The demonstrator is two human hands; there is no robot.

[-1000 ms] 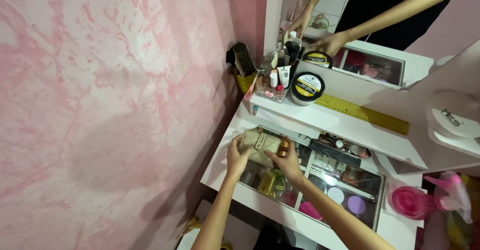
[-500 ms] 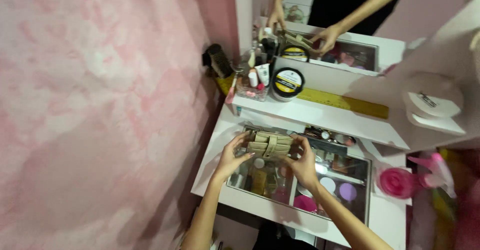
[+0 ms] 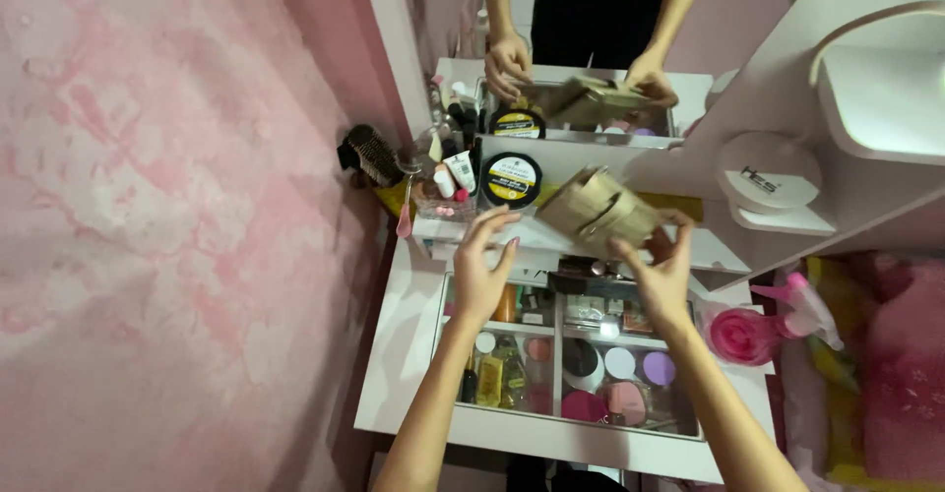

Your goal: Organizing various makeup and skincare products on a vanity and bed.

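Right hand (image 3: 661,274) fingers pinch the beige pouch (image 3: 600,212) at its near edge; left hand (image 3: 482,274) fingers spread, just beside it. Support pouch underneath.

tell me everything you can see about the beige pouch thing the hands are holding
The beige pouch looks like soft fabric or faux leather, rectangular, with stitched bands and a strap across its face. It is lifted off the surface and tilted, above the white shelf in front of the mirror, where its reflection shows. The right hand grips its lower right edge from below; the left hand is spread open just beside it, not clearly touching. Whether it is fastened cannot be told.
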